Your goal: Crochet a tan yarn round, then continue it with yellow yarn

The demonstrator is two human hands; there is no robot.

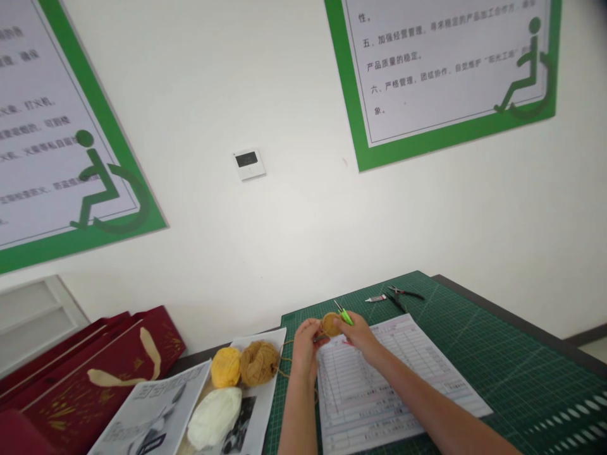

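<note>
Both my hands are raised over the green cutting mat (474, 354). My left hand (306, 344) pinches a small round tan crocheted piece (331, 324). A tan strand runs from it down to the tan yarn ball (258, 362). My right hand (360, 333) is closed on a green-handled crochet hook (344, 315), whose tip meets the piece. Beside the tan ball lie a yellow yarn ball (226, 367) and a cream yarn ball (215, 417), all resting on printed sheets (147, 411).
A printed form (379, 392) lies on the mat under my forearms. Pliers (403, 294) and a small tube (375, 298) sit at the mat's far edge. Red gift bags (95, 366) stand at left. Green-framed posters (450, 76) and a wall thermostat (249, 163) hang on the white wall.
</note>
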